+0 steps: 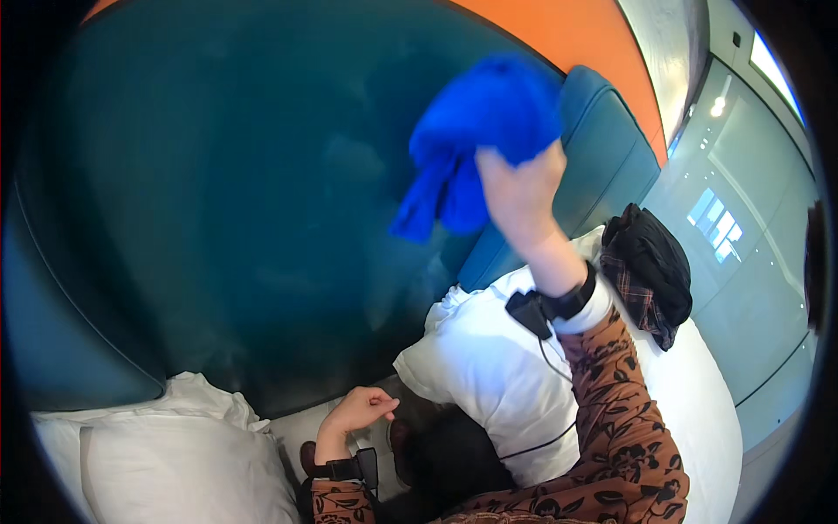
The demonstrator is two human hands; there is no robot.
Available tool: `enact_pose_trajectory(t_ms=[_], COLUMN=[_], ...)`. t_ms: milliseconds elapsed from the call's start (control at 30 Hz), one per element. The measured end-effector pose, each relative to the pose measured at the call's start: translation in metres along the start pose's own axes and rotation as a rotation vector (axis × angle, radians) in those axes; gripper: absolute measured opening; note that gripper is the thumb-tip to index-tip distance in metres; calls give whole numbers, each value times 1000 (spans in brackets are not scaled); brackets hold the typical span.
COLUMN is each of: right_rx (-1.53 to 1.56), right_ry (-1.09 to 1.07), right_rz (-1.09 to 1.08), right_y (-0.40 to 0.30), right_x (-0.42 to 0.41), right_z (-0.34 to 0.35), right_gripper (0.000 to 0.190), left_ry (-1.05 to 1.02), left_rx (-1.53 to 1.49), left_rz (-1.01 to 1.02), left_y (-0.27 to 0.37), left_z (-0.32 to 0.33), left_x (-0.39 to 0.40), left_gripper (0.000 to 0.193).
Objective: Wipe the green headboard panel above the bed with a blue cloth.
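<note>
My right hand (524, 190) is raised and closed on a bright blue cloth (491, 118), which is bunched up with loose ends hanging down. The cloth is blurred and lies in front of a dark teal wall panel (275, 196); whether it touches the panel I cannot tell. Lower down, my left hand (361, 409) has its fingers loosely curled and holds nothing. Each wrist wears a black strap with a small device, and a cable runs from the one on the right.
White pillows lie at the lower left (183, 458) and under my right arm (497, 367). A teal padded headboard (602, 144) rises behind the right one. Folded dark and plaid clothing (648, 275) rests on the white bedding (700, 393), beside a glossy glass panel (733, 229).
</note>
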State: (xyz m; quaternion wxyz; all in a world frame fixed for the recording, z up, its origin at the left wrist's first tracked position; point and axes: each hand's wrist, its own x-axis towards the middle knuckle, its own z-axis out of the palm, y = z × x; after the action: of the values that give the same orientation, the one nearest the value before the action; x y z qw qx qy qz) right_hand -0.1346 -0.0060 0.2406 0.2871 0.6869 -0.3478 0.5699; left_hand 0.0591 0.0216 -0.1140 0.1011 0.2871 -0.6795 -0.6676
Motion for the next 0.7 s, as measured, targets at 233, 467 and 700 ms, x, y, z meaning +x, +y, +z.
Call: enact_pose_trajectory(t_ms=[233,467,700], right_rx=[-168,-23,-122], right_ry=[-32,-743,-406], right_rz=[-331,-505,-598], right_y=[-35,-77,-80], right_x=[-20,-190,-61], right_z=[104,123,110], right_gripper=[22,10,20], left_ry=[8,26,44], left_rx=[17,101,86], left_rz=[84,66,68], left_y=[-4,3,6], left_z=[6,2,-2], left_x=[4,-9,-9], left_gripper=[32,33,35])
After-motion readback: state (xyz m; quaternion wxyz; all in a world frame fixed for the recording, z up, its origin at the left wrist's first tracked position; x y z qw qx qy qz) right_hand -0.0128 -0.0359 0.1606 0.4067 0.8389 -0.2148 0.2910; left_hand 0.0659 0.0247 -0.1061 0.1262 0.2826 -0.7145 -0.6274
